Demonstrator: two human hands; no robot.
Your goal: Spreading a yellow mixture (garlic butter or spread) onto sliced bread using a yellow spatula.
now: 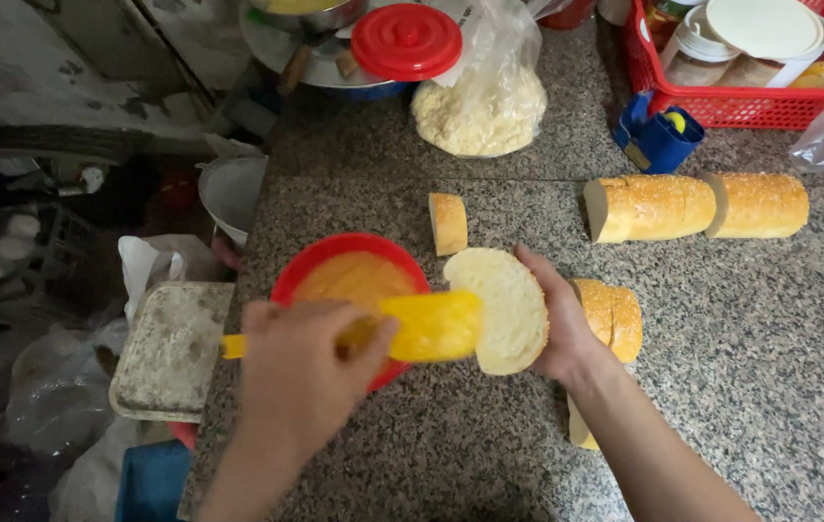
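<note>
My left hand [301, 372] is closed around the handle of a yellow spatula [426, 327], whose flat blade lies against the cut face of a bread slice [509, 309]. That round, pale slice is held upright-tilted in my right hand [557, 319]. Just behind the spatula sits a red bowl [320, 261] filled with an orange-yellow spread. Under my right wrist lie more cut bread pieces [610, 314]. One small slice [448, 222] lies alone beyond the bowl.
Two long sesame loaf sections [649, 206] [760, 204] lie at the right on the granite counter [770, 358]. Behind are a bag of crumbs [480, 111], a red lid [405, 41], a red basket [741, 101] and a blue container [659, 140]. The counter edge drops off at left.
</note>
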